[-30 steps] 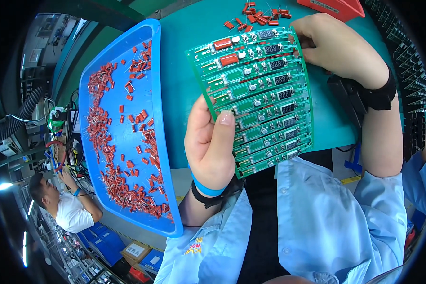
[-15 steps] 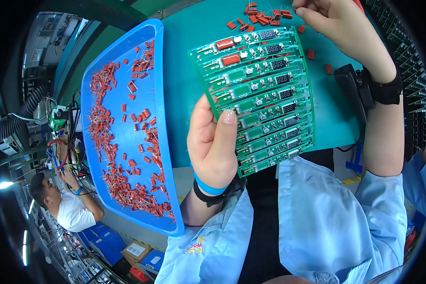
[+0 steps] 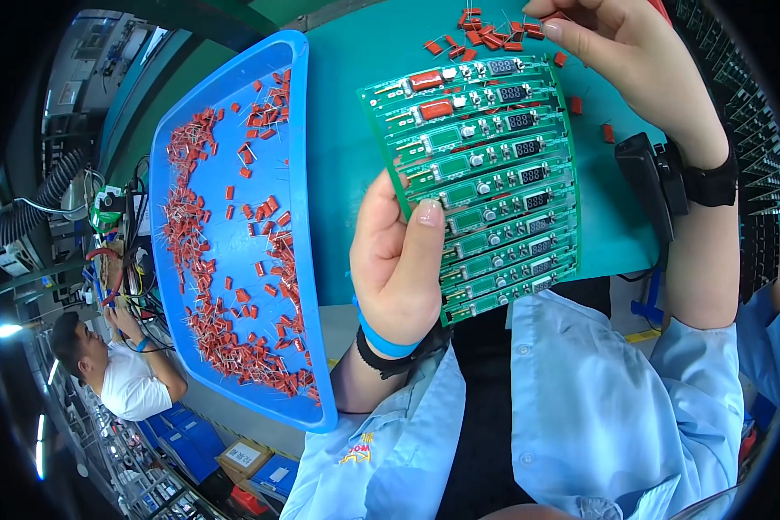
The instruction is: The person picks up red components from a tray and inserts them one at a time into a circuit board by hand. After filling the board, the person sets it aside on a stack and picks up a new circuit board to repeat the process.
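Observation:
My left hand grips a green circuit board panel by its left edge, thumb on top. The panel is a stack of narrow strips, each with a small dark digit display. On the two strips farthest from me, a red capacitor lies flat in its outline; the other outlines hold none. Beyond the panel's far right corner, my right hand is closed at the fingertips on a red capacitor, partly hidden by the fingers. Beside those fingertips lies a loose pile of red capacitors with thin wire leads.
A blue tray holding many scattered red capacitors stands left of the panel. The green work surface has single capacitors on the right, near a black device by my right forearm. Another person is at far left.
My left hand and the panel have shifted slightly right. My right hand has moved a little, its fingertips still beside the pile.

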Motion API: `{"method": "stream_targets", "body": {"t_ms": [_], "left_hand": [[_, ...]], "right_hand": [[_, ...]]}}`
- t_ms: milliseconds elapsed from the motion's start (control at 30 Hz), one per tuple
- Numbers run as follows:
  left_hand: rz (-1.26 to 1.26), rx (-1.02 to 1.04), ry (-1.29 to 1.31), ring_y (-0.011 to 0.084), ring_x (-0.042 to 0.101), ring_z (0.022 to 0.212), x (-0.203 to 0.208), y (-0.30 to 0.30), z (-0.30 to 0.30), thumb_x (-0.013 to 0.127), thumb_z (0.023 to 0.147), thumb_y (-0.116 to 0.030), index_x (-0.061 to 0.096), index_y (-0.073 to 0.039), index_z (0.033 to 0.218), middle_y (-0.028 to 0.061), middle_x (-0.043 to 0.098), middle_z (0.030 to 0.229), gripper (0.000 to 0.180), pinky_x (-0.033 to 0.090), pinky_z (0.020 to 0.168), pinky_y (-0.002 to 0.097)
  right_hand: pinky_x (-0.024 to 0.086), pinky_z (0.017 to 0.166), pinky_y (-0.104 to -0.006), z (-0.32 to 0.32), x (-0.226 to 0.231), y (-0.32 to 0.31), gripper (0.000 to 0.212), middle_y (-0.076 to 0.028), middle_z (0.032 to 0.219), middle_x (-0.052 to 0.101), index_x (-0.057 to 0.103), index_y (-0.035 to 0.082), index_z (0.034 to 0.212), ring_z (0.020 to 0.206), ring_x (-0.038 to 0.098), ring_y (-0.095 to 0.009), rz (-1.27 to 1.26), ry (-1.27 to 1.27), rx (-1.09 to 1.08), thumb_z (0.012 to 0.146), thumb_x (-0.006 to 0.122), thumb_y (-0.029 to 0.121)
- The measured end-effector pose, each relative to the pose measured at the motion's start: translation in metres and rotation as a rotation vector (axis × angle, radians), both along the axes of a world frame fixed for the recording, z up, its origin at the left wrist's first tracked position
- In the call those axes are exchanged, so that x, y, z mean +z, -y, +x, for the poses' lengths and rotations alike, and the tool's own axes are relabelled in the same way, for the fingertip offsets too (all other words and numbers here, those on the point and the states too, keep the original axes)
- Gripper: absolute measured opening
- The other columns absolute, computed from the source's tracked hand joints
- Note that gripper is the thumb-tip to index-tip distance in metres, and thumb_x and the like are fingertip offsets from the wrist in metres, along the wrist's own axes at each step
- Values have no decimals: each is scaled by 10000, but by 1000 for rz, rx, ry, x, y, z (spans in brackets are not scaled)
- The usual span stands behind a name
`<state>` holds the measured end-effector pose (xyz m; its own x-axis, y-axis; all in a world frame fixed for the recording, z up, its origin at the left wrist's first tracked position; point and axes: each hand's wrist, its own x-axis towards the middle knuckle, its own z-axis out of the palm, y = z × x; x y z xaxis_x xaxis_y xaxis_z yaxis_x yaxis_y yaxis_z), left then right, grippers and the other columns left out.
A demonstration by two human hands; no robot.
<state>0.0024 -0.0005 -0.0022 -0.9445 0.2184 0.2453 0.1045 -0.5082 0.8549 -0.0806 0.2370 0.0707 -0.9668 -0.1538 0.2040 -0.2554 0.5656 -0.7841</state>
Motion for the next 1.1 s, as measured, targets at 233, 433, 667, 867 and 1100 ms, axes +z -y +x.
{"method": "stream_targets", "body": {"t_ms": [233,433,667,867,1100], "left_hand": [[21,-23,15,159,548,1158,0,0,-1,428,1001,-8,371,60,1390,128,563,1290,398,411,1019,317],[-3,-25,19,152,546,1155,-1,2,0,425,1001,-7,373,60,1388,123,564,1288,396,408,1017,312],[-8,-16,25,150,549,1149,0,-1,0,419,1000,2,365,62,1395,122,560,1291,403,407,1016,308],[4,-14,44,150,553,1142,-1,0,-1,414,998,12,352,62,1404,125,554,1298,414,419,1003,302],[41,-26,49,148,552,1140,2,-2,-2,413,995,20,357,61,1397,127,555,1292,409,424,996,298]], "right_hand": [[494,657,-244,3,6,5,167,-42,844,657,628,-38,1078,720,591,-99,-142,138,8,937,581,39],[522,690,-249,6,-2,3,190,-62,889,672,637,-44,1101,740,612,-111,-133,-30,5,961,533,33],[544,713,-271,12,6,3,218,-83,954,678,627,-56,1143,803,634,-116,-216,24,17,964,558,48],[537,697,-294,24,10,25,208,-106,940,676,656,-46,1098,816,643,-163,-285,61,4,919,637,57],[535,694,-296,33,13,40,205,-109,936,674,658,-45,1092,812,643,-169,-229,38,61,912,640,52]]}}
